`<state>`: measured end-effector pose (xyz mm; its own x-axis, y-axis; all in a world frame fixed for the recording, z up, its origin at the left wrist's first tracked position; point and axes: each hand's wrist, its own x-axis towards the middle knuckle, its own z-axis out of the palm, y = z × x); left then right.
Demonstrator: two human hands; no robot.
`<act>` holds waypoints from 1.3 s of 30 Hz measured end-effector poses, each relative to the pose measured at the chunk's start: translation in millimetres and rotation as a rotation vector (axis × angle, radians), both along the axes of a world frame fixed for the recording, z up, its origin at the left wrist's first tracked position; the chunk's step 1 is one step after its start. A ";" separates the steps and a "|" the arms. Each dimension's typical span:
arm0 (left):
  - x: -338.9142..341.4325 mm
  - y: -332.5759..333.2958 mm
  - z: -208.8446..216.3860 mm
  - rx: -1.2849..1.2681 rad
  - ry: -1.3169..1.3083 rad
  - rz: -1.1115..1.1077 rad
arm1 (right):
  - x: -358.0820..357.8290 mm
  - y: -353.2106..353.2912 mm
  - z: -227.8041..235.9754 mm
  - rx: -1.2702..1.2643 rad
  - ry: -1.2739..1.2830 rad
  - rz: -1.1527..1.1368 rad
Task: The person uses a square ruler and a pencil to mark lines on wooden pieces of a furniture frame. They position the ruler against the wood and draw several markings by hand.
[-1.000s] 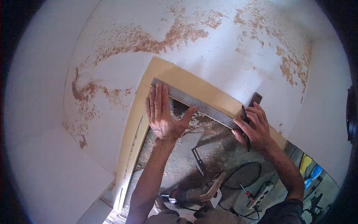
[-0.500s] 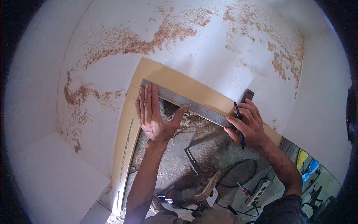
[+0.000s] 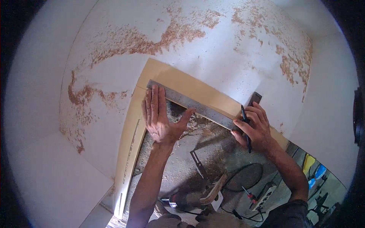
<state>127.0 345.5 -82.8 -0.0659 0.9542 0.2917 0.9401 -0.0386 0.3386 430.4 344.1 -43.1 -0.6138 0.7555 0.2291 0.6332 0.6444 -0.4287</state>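
Here you are with your left hand (image 3: 161, 127) laid flat, fingers straight and together, thumb spread wide, bearing down on the blade end of the metal square (image 3: 194, 104). That blade runs along the upper strip of the tan frame (image 3: 205, 91), close against its inner edge, its far end sitting just inside the frame's outer corner. Over at the other end, your right hand (image 3: 258, 129) curls around the square's dark handle (image 3: 255, 98), a black pen (image 3: 245, 129) caught between the fingers, slanting across your knuckles; the handle's tip pokes out past the frame's outer edge, over the white panel (image 3: 213, 68).

Sawdust (image 3: 148, 47) sweeps in a brown arc across that panel, thick beyond the frame's corner, with more toward the panel's upper right corner. The frame's left strip drops from the corner down past your left forearm.

Inside the frame, down on the floor (image 3: 175, 155), there's a slotted bracket (image 3: 198, 164) between your forearms, a power tool (image 3: 186, 199) nearest you, a black cable (image 3: 261, 175) in a loop, and a red-handled screwdriver (image 3: 251, 197) just beside a pale power strip (image 3: 266, 195). Out beyond your right forearm: something yellow (image 3: 308, 163), something blue (image 3: 320, 171), side by side.
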 end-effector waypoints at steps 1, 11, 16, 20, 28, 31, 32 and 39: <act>0.6 0.2 -0.5 0.008 -0.006 -0.004 | 0.6 -0.2 -0.5 0.004 0.005 0.000; -1.2 0.5 5.7 -0.003 -0.029 0.001 | -2.9 4.0 6.7 -0.012 -0.020 -0.006; 2.1 0.1 15.3 -0.002 -0.064 0.015 | -34.7 26.3 26.3 -0.122 0.174 -0.079; -0.7 1.8 17.4 0.007 -0.086 0.017 | -107.5 68.4 25.8 -0.364 0.472 -0.137; -1.4 2.4 21.4 0.047 -0.160 0.015 | -189.8 121.1 -16.8 -0.531 0.606 -0.039; -3.4 0.0 16.3 0.032 -0.159 0.027 | -196.2 118.1 -20.2 -0.515 0.611 -0.086; -3.3 -0.3 15.2 0.034 -0.155 0.029 | -196.5 118.0 -21.7 -0.493 0.608 -0.093; -4.2 -0.5 16.9 0.023 -0.180 0.028 | -197.8 116.9 -13.1 -0.490 0.474 -0.123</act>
<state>122.9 345.0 -65.9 -0.1458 0.9443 0.2949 0.8652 -0.0228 0.5009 232.6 461.0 -56.2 -0.4346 0.8982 0.0659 0.3616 0.2410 -0.9007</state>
